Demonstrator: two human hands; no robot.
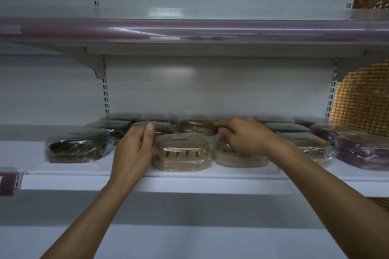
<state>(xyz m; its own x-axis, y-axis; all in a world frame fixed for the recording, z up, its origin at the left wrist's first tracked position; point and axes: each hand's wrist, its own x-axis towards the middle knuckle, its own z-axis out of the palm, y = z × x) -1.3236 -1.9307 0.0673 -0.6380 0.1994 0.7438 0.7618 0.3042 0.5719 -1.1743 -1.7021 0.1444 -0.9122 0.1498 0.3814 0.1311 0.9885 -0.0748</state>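
Note:
Several plastic-wrapped soap dishes lie on a white shelf [147, 174]. A beige dish with slots [182, 153] sits at the front middle. My left hand [134, 147] rests against its left side, fingers fairly straight, thumb tip up by a dark dish [162, 127] behind. My right hand [242, 135] reaches over a second beige dish [242, 159] and its curled fingers pinch the wrap of a brown dish [197, 127] further back. The image is blurred.
Dark green dishes [77, 147] lie at the left, grey-green ones [303, 141] and purple ones [362, 149] at the right. An upper shelf [189, 31] with a pinkish price rail hangs overhead. Woven bamboo mats [362, 101] stand at the far right.

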